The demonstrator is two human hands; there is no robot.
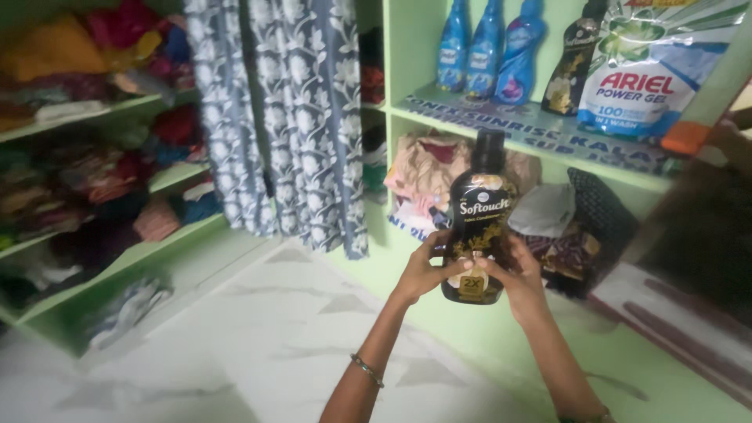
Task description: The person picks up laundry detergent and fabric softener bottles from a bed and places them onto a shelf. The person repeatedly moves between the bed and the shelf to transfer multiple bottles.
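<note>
Both hands clamped on black bottle (476,223): left hand (423,270) wrapped round lower left side, right hand (518,280) round lower right side, thumbs across gold front label. Bottle held upright, cap on, in front of green shelf (540,153). On shelf above bottle: three blue bottles (486,51), second dark bottle (572,66), white and green pouch (654,66) at far right. Behind bottle, below shelf: folded cloth pile (423,176). Left of bottle: blue floral curtain (290,117). Below bottle: white marble floor (258,337).
</note>
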